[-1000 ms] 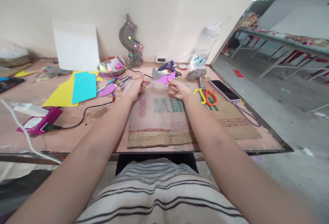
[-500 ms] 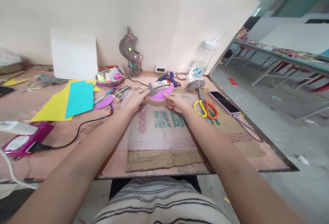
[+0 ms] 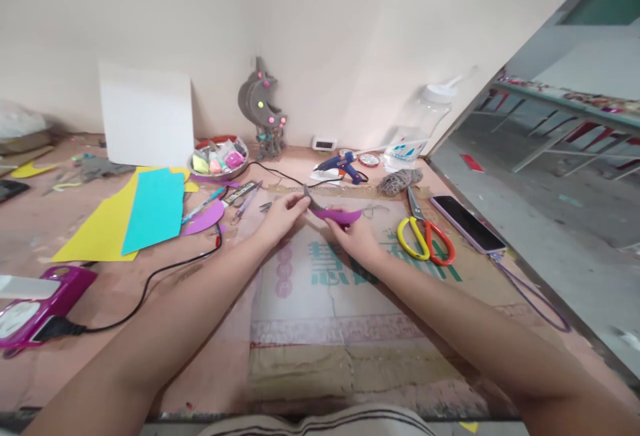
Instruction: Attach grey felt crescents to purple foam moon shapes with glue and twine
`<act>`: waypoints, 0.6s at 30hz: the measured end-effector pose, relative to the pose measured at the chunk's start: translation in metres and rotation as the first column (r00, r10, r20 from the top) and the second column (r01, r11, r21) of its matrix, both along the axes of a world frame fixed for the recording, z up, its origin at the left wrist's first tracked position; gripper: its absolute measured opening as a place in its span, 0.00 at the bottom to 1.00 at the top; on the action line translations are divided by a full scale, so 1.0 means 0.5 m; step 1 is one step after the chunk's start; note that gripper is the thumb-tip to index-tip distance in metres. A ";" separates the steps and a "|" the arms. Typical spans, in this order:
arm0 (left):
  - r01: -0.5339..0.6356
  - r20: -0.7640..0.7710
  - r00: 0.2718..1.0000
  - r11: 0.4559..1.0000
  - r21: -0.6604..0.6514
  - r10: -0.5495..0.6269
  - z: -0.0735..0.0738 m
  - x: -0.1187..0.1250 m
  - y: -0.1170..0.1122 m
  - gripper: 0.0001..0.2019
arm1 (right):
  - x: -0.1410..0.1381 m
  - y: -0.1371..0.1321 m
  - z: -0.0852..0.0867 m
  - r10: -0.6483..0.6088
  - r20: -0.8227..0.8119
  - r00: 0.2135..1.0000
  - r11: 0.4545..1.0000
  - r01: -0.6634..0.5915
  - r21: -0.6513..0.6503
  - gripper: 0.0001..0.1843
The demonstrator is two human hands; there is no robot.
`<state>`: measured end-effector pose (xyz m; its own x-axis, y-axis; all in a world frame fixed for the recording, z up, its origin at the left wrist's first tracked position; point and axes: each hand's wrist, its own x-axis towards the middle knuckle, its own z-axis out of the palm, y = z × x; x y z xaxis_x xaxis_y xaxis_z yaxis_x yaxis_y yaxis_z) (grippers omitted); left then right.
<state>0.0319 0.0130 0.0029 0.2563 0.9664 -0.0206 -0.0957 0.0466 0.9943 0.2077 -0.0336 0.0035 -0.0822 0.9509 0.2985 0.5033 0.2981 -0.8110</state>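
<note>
My left hand (image 3: 284, 219) pinches the upper left end of a small crescent-shaped piece with a grey part (image 3: 313, 200) and a purple part (image 3: 341, 216). The purple part's lower edge is gripped by my right hand (image 3: 361, 241), its fingers closed. Both hands hold the crescent tilted above a flattened cardboard sheet (image 3: 300, 373) printed with green characters. Behind it lies a blue glue gun (image 3: 345, 168). Scissors with yellow and orange handles (image 3: 425, 239) rest right of my right hand, below a ball of grey yarn (image 3: 401, 181).
A grey moon ornament (image 3: 261, 106) with coloured balls is at the wall. Left are a bowl of coloured clay (image 3: 220, 159), turquoise sheet (image 3: 154, 213), yellow sheet (image 3: 95, 229) and magenta power strip (image 3: 65, 299) with a black cord. Right are a phone (image 3: 467, 223) and water bottle (image 3: 417, 126).
The crescent has turned from facing me broadside to a steeper tilt, its purple end lower right. Both hands still hold it. The camera has moved closer to the table.
</note>
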 end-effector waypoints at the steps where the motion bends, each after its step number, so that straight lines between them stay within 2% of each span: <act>1: 0.011 -0.008 1.000 0.998 0.056 -0.011 0.001 0.001 -0.003 0.15 | 0.003 0.000 -0.001 0.030 0.116 0.993 0.997 -0.039 0.072 0.08; 4: 0.016 -0.054 0.999 0.987 0.163 -0.007 0.001 0.003 -0.014 0.14 | 0.012 0.001 -0.010 0.105 0.444 0.890 0.949 -0.223 0.223 0.13; 7: 0.003 -0.078 0.997 0.994 0.114 0.006 -0.006 0.003 -0.020 0.17 | 0.017 -0.003 -0.016 0.175 0.622 0.763 0.892 -0.390 0.228 0.15; 9: 0.000 -0.076 0.997 1.000 0.029 0.002 -0.013 -0.001 -0.018 0.19 | 0.017 -0.009 -0.013 0.202 0.647 0.735 0.879 -0.427 0.211 0.16; 11: -0.019 -0.076 0.997 0.998 -0.060 0.014 -0.018 -0.006 -0.015 0.22 | 0.018 -0.015 -0.005 0.188 0.596 0.781 0.894 -0.387 0.225 0.14; 14: -0.048 -0.068 0.997 0.993 -0.107 0.041 -0.016 -0.011 -0.012 0.22 | 0.022 -0.018 0.004 0.067 0.427 0.902 0.962 -0.171 0.211 0.12; 16: -0.055 -0.069 0.996 0.993 -0.107 0.048 -0.011 -0.012 -0.015 0.22 | 0.023 -0.015 0.001 0.012 0.303 0.953 0.993 -0.048 0.111 0.16; 18: -0.050 -0.074 0.996 0.992 -0.112 0.042 -0.006 -0.012 -0.019 0.22 | 0.022 -0.009 -0.006 0.021 0.223 0.975 1.000 -0.023 0.010 0.22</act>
<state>0.0261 0.0036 -0.0002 0.2052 0.9675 -0.1475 -0.0289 0.1567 0.9872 0.2187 -0.0382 0.0003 -0.1689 0.9443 0.2823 0.6643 0.3206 -0.6752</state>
